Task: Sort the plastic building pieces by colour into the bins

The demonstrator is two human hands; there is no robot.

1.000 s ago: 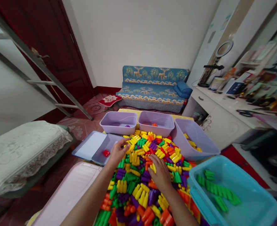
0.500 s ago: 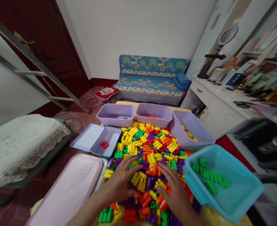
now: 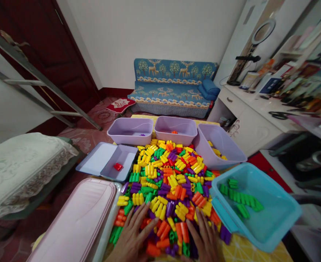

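While the table (image 3: 246, 251) is viewed from the head camera, a pile of plastic blocks (image 3: 165, 171) in yellow, orange, green, purple and red is seen spread across its middle. The near left part of the pile is covered by the left hand (image 3: 131, 235), whose fingers are stretched out and parted; the near right part is covered by the right hand (image 3: 206, 236), its fingers likewise splayed. Whether any block is pressed beneath the palms cannot be told. Along the far side of the pile, purple is held in the left lilac bin (image 3: 130, 140), orange in the middle lilac bin (image 3: 175, 138) and yellow in the right lilac bin (image 3: 217, 162). Left of the pile, a red block (image 3: 118, 166) is contained in an opened grey-blue box (image 3: 126, 154); nearer, a pink lid (image 3: 78, 214) is seen. Right of the pile, green blocks (image 3: 242, 198) are held in a turquoise bin (image 3: 277, 198).
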